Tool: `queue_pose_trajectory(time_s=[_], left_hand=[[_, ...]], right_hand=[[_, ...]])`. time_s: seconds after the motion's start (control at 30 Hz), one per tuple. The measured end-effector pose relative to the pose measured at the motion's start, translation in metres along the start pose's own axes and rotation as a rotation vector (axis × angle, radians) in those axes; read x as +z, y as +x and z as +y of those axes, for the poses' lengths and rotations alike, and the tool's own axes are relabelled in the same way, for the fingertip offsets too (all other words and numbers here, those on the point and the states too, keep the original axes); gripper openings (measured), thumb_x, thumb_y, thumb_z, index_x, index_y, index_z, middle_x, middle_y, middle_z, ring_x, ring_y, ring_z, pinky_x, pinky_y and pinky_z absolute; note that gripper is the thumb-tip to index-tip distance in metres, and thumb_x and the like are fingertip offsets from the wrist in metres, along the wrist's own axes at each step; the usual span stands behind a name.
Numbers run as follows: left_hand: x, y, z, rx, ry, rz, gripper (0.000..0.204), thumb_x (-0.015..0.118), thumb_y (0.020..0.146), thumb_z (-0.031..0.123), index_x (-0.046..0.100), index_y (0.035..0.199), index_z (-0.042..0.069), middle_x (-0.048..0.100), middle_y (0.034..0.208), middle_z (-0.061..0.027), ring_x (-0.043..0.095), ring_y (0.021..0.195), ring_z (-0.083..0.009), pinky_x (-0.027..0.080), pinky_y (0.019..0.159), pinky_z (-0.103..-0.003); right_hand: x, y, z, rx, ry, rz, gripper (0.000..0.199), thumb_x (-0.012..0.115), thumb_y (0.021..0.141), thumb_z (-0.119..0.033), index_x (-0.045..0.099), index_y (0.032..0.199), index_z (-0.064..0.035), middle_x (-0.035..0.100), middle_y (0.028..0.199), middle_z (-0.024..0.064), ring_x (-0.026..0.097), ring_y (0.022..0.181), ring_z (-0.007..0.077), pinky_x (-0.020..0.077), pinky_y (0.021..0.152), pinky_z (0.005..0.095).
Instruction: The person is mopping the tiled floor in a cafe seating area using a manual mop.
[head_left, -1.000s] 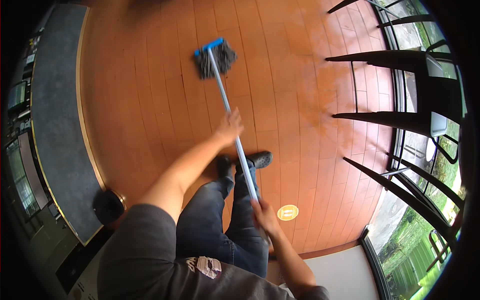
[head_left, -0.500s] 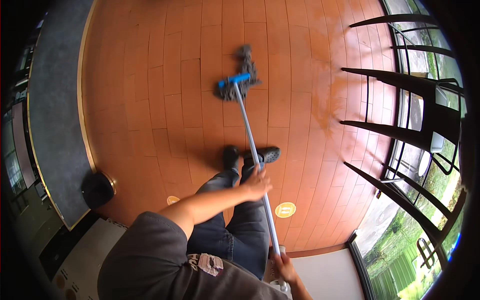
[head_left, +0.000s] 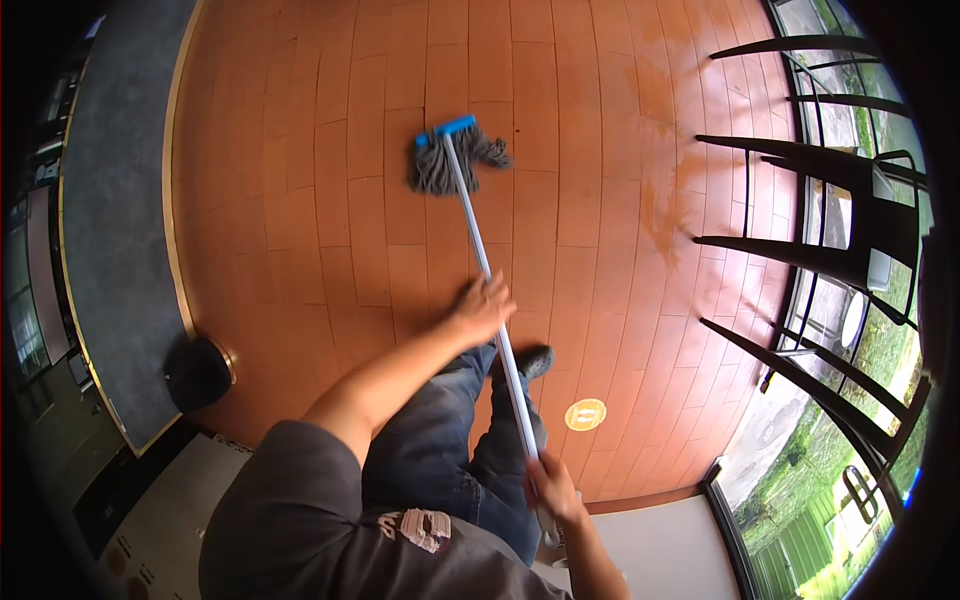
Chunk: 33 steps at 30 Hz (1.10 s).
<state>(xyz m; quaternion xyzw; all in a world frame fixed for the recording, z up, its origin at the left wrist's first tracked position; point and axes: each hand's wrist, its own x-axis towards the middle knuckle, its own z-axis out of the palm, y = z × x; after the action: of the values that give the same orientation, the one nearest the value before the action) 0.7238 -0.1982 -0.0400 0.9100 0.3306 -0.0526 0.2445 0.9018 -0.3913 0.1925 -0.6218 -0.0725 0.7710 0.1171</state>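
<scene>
Gripping the pole (head_left: 512, 375), the left hand (head_left: 485, 304) curls its fingers around the middle; the right hand (head_left: 553, 487) closes its fingers on it nearer the body. The mop head (head_left: 447, 168) lies on the floor (head_left: 590, 220), beyond the shoe (head_left: 537, 361); the pole's near end is hard to make out.

Single fisheye view, from the head, facing steeply down, torso (head_left: 285, 505) close, floor (head_left: 370, 225) farther off
</scene>
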Motion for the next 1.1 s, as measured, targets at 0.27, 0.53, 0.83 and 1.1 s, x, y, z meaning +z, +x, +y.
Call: queue_pose_trajectory(time_s=[0.27, 0.53, 0.83, 1.1], left_hand=[[-0.007, 0.033, -0.047, -0.087, 0.098, -0.343, 0.016, 0.057, 0.085, 0.018, 0.071, 0.093, 0.018, 0.058, 0.123, -0.0119, 0.035, 0.135, -0.0328, 0.022, 0.113, -0.053], [0.083, -0.070, 0.162, 0.196, -0.173, -0.303, 0.019, 0.053, 0.085, 0.021, 0.070, 0.085, 0.013, 0.061, 0.098, -0.0093, 0.048, 0.112, -0.0349, 0.022, 0.103, -0.072], [0.087, -0.108, 0.298, 0.362, -0.343, -0.674, 0.021, 0.050, 0.086, 0.014, 0.063, 0.101, 0.007, 0.053, 0.120, -0.0213, 0.031, 0.135, -0.0466, 0.010, 0.107, -0.075], [0.099, -0.002, 0.168, 0.075, 0.049, -0.319, 0.013, 0.056, 0.084, 0.019, 0.067, 0.088, 0.013, 0.058, 0.117, -0.0148, 0.031, 0.138, -0.0368, 0.021, 0.112, -0.060]], right_hand=[[0.017, 0.065, 0.014, -0.053, 0.065, 0.086, 0.027, 0.047, 0.100, -0.029, 0.050, 0.088, -0.0052, 0.047, 0.064, 0.0019, 0.045, 0.042, 0.0107, 0.0357, 0.035, 0.0264], [-0.027, -0.104, 0.183, 0.166, 0.085, 0.162, 0.030, 0.049, 0.099, -0.032, 0.052, 0.080, -0.0089, 0.047, 0.055, -0.0024, 0.046, 0.044, 0.0074, 0.0358, 0.040, 0.0250], [-0.030, -0.217, 0.258, 0.097, 0.064, 0.297, 0.030, 0.049, 0.099, -0.031, 0.062, 0.104, -0.0042, 0.049, 0.062, -0.0016, 0.044, 0.056, 0.0080, 0.0358, 0.048, 0.0282], [-0.075, -0.039, 0.205, -0.014, 0.054, 0.243, 0.032, 0.048, 0.100, -0.031, 0.057, 0.088, -0.0026, 0.046, 0.056, -0.0013, 0.042, 0.044, 0.0078, 0.0333, 0.039, 0.0270]])
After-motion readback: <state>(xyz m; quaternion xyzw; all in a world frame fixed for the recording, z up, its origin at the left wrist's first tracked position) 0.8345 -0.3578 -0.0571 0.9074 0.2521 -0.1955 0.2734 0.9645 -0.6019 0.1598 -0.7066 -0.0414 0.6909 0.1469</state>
